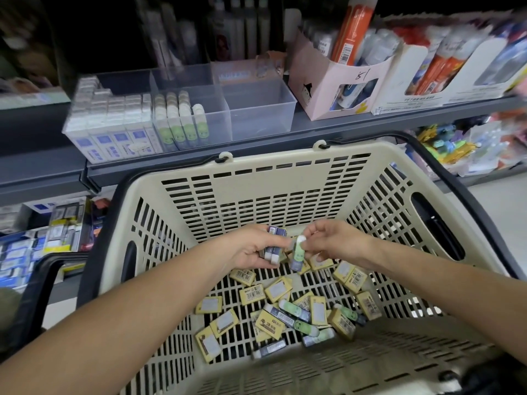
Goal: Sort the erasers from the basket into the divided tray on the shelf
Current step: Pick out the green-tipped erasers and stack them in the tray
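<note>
The sort is partly done: the divided tray point(262, 121) on the shelf point(356, 121) has a packed compartment of blue-sleeved erasers point(114, 124) and a partial row of green erasers point(179, 121), while its right compartment looks empty. Many yellow erasers point(278, 289) and a few others remain in the basket point(271, 178). Over them, the left hand point(251, 249) grips a few blue ones point(272, 252) and the right hand point(333, 240) pinches a green eraser point(298, 249).

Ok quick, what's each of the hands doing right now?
Left hand: grips a few purple-sleeved erasers.
Right hand: pinches one green eraser.
</note>
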The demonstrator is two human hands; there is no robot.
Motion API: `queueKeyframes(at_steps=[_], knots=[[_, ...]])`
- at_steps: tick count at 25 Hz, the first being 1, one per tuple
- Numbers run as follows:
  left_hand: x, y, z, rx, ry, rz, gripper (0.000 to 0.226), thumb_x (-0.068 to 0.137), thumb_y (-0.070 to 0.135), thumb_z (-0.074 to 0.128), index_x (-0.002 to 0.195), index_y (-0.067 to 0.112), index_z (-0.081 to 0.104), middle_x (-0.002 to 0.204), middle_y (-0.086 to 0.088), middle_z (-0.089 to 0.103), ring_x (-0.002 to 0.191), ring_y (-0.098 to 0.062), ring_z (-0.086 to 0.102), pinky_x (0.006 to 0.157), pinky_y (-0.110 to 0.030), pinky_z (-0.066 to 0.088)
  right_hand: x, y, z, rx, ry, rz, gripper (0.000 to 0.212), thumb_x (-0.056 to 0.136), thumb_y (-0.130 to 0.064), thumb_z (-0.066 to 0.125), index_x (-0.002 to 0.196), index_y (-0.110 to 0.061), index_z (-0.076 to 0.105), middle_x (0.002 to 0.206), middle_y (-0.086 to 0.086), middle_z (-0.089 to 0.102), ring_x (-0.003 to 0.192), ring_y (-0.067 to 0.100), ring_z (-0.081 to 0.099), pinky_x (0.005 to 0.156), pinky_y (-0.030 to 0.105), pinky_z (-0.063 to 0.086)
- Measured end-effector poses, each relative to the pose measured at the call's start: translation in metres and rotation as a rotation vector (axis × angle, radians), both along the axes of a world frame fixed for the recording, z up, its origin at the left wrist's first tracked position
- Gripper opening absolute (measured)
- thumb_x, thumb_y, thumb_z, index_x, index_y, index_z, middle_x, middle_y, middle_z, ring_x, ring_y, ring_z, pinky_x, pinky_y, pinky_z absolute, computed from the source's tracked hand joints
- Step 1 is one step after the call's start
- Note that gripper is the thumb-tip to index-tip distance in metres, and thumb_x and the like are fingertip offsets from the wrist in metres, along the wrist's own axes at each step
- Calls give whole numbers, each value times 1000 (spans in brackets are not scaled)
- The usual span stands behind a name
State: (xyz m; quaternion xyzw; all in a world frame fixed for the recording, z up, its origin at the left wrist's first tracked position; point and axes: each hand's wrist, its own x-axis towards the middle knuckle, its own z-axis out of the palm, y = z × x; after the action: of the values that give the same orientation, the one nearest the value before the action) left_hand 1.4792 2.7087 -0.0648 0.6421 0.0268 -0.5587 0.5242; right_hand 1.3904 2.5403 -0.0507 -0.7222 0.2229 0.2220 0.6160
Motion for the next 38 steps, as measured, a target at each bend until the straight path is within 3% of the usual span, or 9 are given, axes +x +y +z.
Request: queueKeyframes(at_steps=[7, 11, 13, 16, 22, 27, 32, 35, 38], knots=[[5, 1, 7, -46, -30, -91, 21, 77, 7, 73, 92, 12, 59, 76, -6, 72, 69, -19, 70, 61, -34, 59, -5, 7, -5, 292, 49, -89, 30, 77, -21, 65, 101, -4, 61, 91, 14, 71, 75, 17, 70, 63, 20, 57], [5, 6, 3, 87, -107, -121, 23, 77, 4, 73, 92, 12, 56, 87, -10, 66, 75, -21, 67, 67, -39, 57, -25, 25, -31, -492, 89, 616, 40, 77, -45, 68, 102, -15, 60, 93, -2, 64, 88, 15, 63, 72, 27, 53], [5, 7, 2, 99, -114, -116, 23, 77, 5, 73, 90, 14, 56, 88, -9, 65, 76, -21, 66, 65, -38, 57, -31, 38, -42, -739, 81, 849, 54, 70, -58, 69, 102, -17, 54, 90, -3, 59, 85, 17, 57, 65, 30, 46], [8, 7, 2, 85, -101, -108, 23, 77, 5, 73, 91, 14, 57, 88, -9, 66, 75, -20, 66, 58, -36, 58, -33, 52, -49, -930, 26, 903, 58, 66, -69, 64, 92, -19, 50, 79, -5, 55, 73, 17, 53, 53, 28, 39], [17, 11, 1, 97, -84, -75, 25, 77, 2, 72, 94, 11, 56, 88, -12, 66, 75, -23, 67, 57, -41, 57, -38, 62, -52, -1075, -92, 949, 40, 75, -53, 59, 85, -14, 57, 86, 3, 64, 74, 22, 58, 54, 27, 39], [29, 15, 7, 86, -88, 22, 25, 76, 1, 73, 93, 9, 57, 78, -12, 69, 63, -21, 70, 54, -40, 58, -23, 52, -35, -981, -168, 830, 23, 80, -39, 57, 86, -18, 66, 83, -2, 69, 76, 17, 61, 61, 26, 48], [32, 19, 7, 131, -146, 57, 25, 78, 2, 71, 95, 11, 55, 90, -14, 65, 71, -23, 67, 58, -40, 57, -32, 53, -38, -955, -80, 945, 59, 69, -70, 60, 94, -16, 62, 91, -1, 65, 81, 17, 60, 66, 31, 52], [26, 19, 4, 149, -161, 22, 24, 78, 3, 72, 92, 12, 55, 87, -13, 65, 70, -22, 67, 59, -40, 57, -37, 67, -49, -1066, -107, 1057, 48, 75, -56, 64, 92, -12, 55, 91, 4, 59, 79, 22, 57, 58, 29, 43], [22, 19, 3, 121, -144, -9, 22, 79, 3, 71, 92, 12, 55, 88, -12, 65, 72, -22, 67, 59, -38, 58, -28, 59, -47, -903, -27, 872, 24, 79, -35, 65, 92, -17, 57, 89, 1, 62, 81, 21, 60, 60, 29, 45]])
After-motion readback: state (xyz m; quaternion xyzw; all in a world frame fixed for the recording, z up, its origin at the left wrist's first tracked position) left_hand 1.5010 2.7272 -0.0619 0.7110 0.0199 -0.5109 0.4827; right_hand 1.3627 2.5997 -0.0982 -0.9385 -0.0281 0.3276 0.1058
